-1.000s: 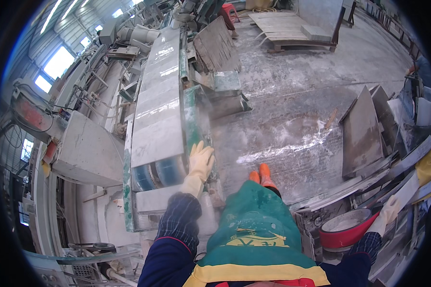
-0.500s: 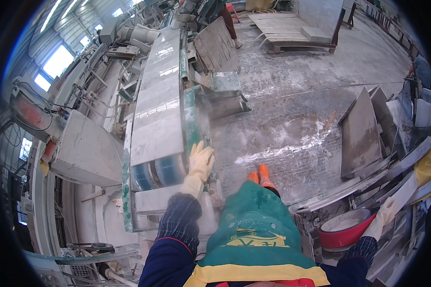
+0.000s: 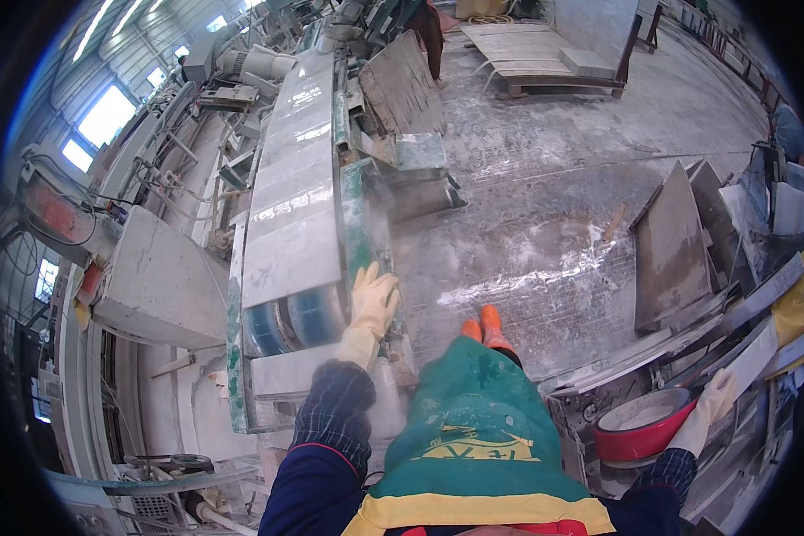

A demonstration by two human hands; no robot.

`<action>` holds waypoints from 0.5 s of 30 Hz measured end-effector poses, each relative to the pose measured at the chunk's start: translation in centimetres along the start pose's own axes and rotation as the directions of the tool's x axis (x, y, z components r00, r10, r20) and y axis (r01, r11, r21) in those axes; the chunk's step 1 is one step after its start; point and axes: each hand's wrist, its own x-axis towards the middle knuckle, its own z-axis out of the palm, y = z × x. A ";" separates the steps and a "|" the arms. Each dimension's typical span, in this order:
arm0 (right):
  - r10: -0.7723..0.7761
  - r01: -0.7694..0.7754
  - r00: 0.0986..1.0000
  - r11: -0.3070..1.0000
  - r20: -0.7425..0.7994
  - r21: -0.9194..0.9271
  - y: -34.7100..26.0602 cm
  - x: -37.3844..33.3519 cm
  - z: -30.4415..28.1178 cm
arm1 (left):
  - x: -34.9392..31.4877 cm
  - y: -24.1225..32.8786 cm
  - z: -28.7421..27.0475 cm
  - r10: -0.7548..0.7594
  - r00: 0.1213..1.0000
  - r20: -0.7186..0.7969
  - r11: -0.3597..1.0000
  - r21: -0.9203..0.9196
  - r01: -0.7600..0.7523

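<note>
My left hand (image 3: 373, 305), in a cream rubber glove, rests with fingers stretched out on the green side rail (image 3: 359, 210) of a long conveyor. Pale, wet-looking slabs (image 3: 290, 237) lie along the conveyor. Beside this hand, blue belt sections (image 3: 313, 317) show between the nearest slab and a pale strip (image 3: 290, 371) lying crosswise. Low on the right, my right hand (image 3: 715, 404), gloved alike, closes at the lower end of a pale flat strip (image 3: 752, 351); its fingers are partly hidden. A red round tub (image 3: 643, 439) stands just left of that hand.
Long strips and offcuts (image 3: 616, 362) are piled at the right, with slabs (image 3: 674, 246) leaning behind them. A wooden pallet (image 3: 527, 62) stands far off. Another person's leg (image 3: 431, 40) shows beyond the conveyor. A big pale block-shaped housing (image 3: 165, 277) is at the left.
My right hand has shifted slightly down and left at the strip's end. My left hand stays on the rail. The far person's leg has moved.
</note>
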 end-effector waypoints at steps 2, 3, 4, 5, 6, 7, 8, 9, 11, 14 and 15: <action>0.007 -0.007 1.000 1.000 -0.001 -0.014 -0.1 -0.3 -0.1 | 0.0 -0.1 0.0 -0.003 1.000 -0.008 1.000 -0.015 0.003; -0.005 0.005 1.000 1.000 -0.018 -0.010 -0.2 -0.5 -0.1 | 0.0 -0.1 0.0 0.000 1.000 0.008 1.000 -0.005 0.000; -0.011 0.011 1.000 1.000 -0.023 -0.010 -0.2 -0.6 -0.2 | -0.1 -0.2 0.0 -0.001 1.000 0.020 1.000 -0.008 0.001; -0.013 0.013 1.000 1.000 -0.022 -0.015 -0.2 -0.7 -0.2 | -0.1 -0.2 0.0 -0.012 0.999 0.031 1.000 -0.021 0.013; -0.020 0.020 0.999 1.000 -0.030 -0.009 -0.2 -0.8 -0.2 | -0.1 -0.3 0.0 -0.001 0.999 0.032 1.000 -0.010 0.002; -0.024 0.024 0.999 1.000 -0.031 -0.007 -0.2 -0.9 -0.2 | -0.1 -0.3 0.0 -0.001 0.999 0.032 1.000 -0.011 0.001; -0.024 0.024 0.999 1.000 -0.027 -0.011 -0.2 -0.9 -0.2 | -0.1 -0.3 0.0 -0.007 1.000 0.029 1.000 -0.024 0.008; -0.031 0.031 0.999 1.000 -0.031 -0.004 -0.1 -1.0 -0.2 | -0.1 -0.3 0.0 -0.001 1.000 0.031 1.000 -0.012 0.001; -0.034 0.034 0.999 0.999 -0.011 -0.010 -0.1 -1.1 -0.2 | -0.1 -0.3 0.1 -0.008 1.000 0.027 1.000 -0.026 0.009; -0.025 0.025 0.999 0.999 0.030 -0.021 -0.3 -1.4 -0.5 | -0.2 -0.4 0.2 -0.013 1.000 0.017 0.999 -0.035 0.013; -0.023 0.024 0.999 1.000 0.029 -0.021 -0.5 -1.6 -0.8 | -0.2 -0.4 0.2 -0.002 1.000 0.017 1.000 -0.022 0.002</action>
